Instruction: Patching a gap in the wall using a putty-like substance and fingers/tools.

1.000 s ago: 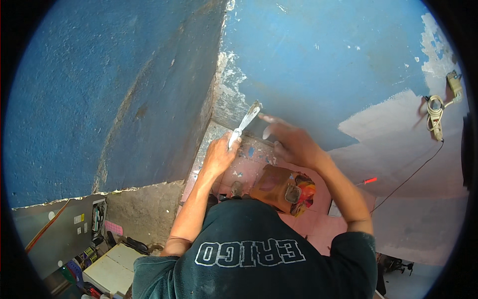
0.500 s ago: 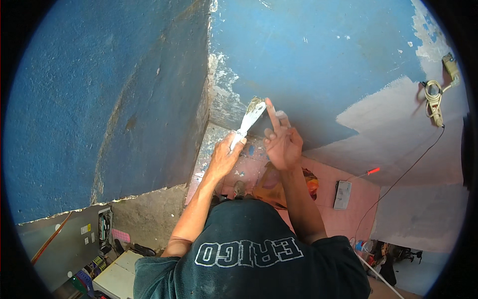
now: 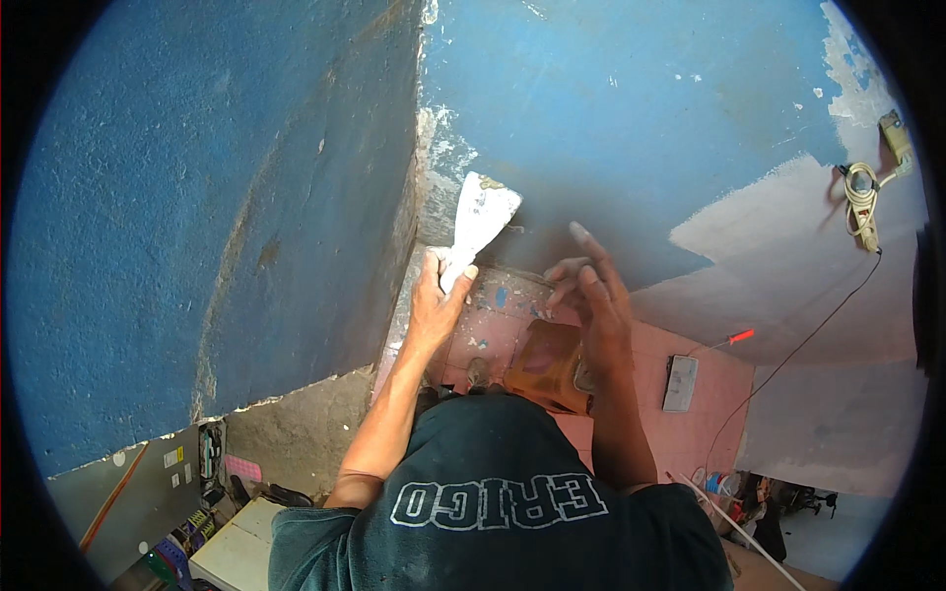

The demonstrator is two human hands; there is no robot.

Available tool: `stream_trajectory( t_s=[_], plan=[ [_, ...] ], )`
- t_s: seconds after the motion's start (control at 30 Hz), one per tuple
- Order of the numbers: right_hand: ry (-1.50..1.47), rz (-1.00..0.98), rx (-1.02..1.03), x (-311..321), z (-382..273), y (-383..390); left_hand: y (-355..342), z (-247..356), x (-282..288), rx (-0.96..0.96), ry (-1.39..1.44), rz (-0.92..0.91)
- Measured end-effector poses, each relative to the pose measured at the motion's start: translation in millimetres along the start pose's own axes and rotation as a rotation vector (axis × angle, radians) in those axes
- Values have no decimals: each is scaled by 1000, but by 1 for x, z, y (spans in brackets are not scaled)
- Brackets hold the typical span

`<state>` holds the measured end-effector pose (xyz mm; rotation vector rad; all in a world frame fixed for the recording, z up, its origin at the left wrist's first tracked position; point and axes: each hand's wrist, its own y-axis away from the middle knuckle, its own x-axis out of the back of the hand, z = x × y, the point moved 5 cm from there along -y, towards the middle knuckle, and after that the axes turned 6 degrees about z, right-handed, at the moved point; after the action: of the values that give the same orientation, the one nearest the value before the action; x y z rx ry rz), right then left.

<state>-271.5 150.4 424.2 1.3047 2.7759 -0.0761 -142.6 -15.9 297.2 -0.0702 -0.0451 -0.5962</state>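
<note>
My left hand [image 3: 437, 307] is closed round the handle of a putty knife [image 3: 483, 215]. White filler coats its broad blade, with a darker smear along the top edge. The blade points up, in front of the blue wall [image 3: 591, 98] and close to the corner. My right hand [image 3: 601, 295] is raised to the right of the blade, apart from it. Its index finger reaches up, the others are loosely bent, and nothing shows in it. Flaked paint and bare patches run along the wall corner [image 3: 434, 133].
A second blue wall [image 3: 246, 217] stands close on my left. An orange stool [image 3: 547, 366] stands on the pink tiled floor [image 3: 645, 414], near a grey rectangular plate [image 3: 680, 384] and a red-handled tool [image 3: 740, 337]. A coiled extension cord [image 3: 861, 202] hangs on the right wall, its cable trailing down.
The putty knife has turned so its flat face shows, and moved slightly left. My right hand has drawn away from the blade, right and down. The stool is less covered.
</note>
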Motion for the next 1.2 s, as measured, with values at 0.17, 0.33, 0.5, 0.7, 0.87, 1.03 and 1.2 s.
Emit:
stream_trajectory(
  t_s=[0.17,0.33,0.5,0.7,0.87,1.03,1.2],
  plan=[
    [45,-91,-118,-38,10,-2,2,18,-7,86,140,-68],
    [-1,-162,-167,-64,38,-17,1,16,-1,-246,-117,29],
    [-124,-137,-276,-74,53,-20,9,26,7,-249,-166,57],
    [-326,-165,-363,-91,63,-16,12,7,21,-368,-454,78],
    [-553,-201,-412,-96,74,-18,12,5,31,-436,-564,123],
    [-683,-245,-495,-99,90,-21,6,0,40,-420,-674,136],
    [-1034,-252,-790,-107,100,-29,-2,-20,54,-294,-644,207]
  ],
)
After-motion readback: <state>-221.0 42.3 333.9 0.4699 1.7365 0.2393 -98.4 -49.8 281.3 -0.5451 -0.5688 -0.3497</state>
